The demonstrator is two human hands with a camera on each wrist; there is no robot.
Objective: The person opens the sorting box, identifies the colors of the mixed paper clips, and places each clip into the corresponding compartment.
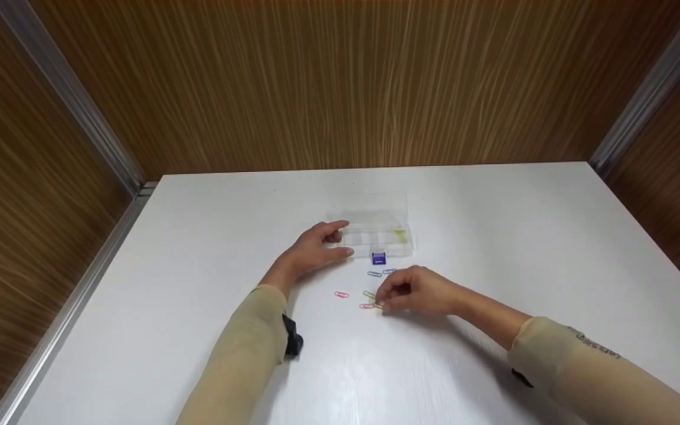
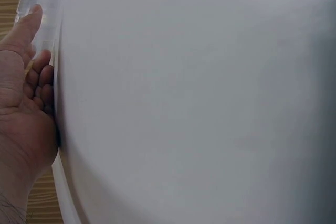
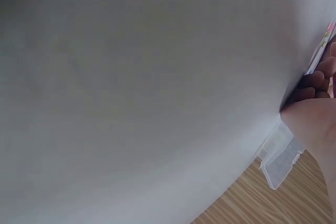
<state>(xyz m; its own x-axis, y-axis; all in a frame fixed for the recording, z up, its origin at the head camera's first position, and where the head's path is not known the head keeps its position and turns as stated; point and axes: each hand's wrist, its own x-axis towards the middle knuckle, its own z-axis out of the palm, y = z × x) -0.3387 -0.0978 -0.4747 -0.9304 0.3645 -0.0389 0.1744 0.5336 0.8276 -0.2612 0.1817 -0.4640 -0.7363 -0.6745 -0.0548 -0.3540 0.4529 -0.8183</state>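
Observation:
A clear plastic compartment box [image 1: 365, 238] stands with its lid [image 1: 369, 203] raised at the back. My left hand [image 1: 311, 249] holds its left end, thumb along the front and index finger reaching across behind. Yellow paper clips [image 1: 399, 236] lie in the right-hand compartment. In front of the box, my right hand [image 1: 421, 290] pinches a yellow paper clip [image 1: 378, 306] low over the table between thumb and fingertips. Close by lie another yellow clip [image 1: 368, 294] and a pink clip [image 1: 365, 306]. The right wrist view shows that hand only at its edge.
Two blue paper clips [image 1: 374, 274] lie just before the box's purple-blue latch [image 1: 379, 258]. Another pink clip [image 1: 342, 294] rests to their left. The white table [image 1: 487, 218] meets wood-patterned panels [image 1: 352, 88] at the back and sides.

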